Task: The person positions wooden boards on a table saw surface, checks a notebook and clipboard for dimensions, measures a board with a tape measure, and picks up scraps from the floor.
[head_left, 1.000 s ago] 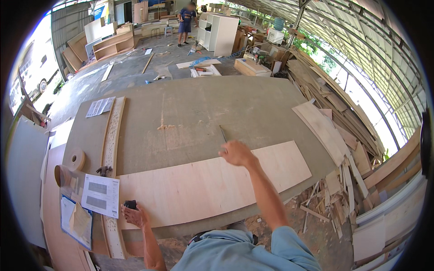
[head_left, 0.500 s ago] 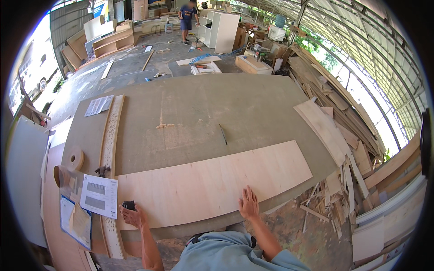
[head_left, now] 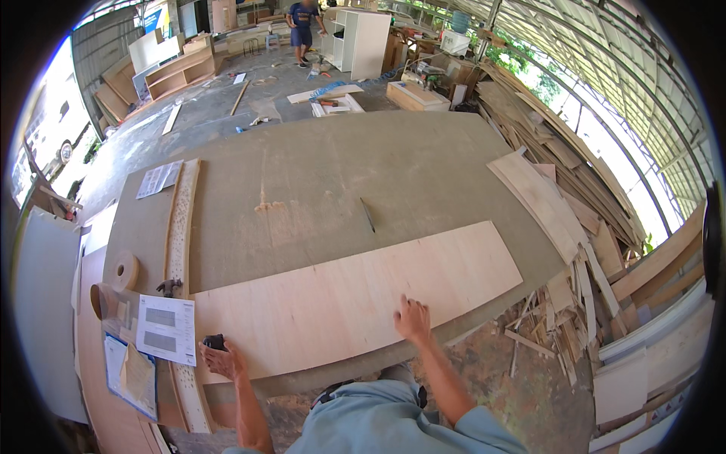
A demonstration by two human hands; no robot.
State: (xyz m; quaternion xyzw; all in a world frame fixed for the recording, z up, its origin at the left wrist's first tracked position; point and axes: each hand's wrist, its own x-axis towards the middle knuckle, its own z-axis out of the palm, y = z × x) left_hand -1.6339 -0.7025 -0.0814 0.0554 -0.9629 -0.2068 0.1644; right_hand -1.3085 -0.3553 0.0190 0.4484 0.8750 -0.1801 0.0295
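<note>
A long pale plywood board (head_left: pixel 340 303) lies across the near side of the large workbench top (head_left: pixel 325 181). At its left end my left hand (head_left: pixel 224 360) is closed round a small black tape measure (head_left: pixel 215 342), next to a printed drawing sheet (head_left: pixel 166 327). My right hand (head_left: pixel 412 320) rests on the board right of its middle, near the front edge. Its fingers are a little bent and apart, with nothing visible in them. Farther back on the bench lies a dark pencil-like stick (head_left: pixel 367 215).
A speckled strip (head_left: pixel 180 219) runs along the bench's left side, near a tape roll (head_left: pixel 122 270), a hammer-like tool (head_left: pixel 169 287) and a clipboard (head_left: pixel 130 374). Scrap wood (head_left: pixel 560 325) piles up at the right. A person (head_left: pixel 302 30) stands by a white cabinet (head_left: pixel 361 44).
My right hand has slid forward and slightly left on the board, its fingers more bent. My left hand stays at the board's left end. The person at the back has shifted.
</note>
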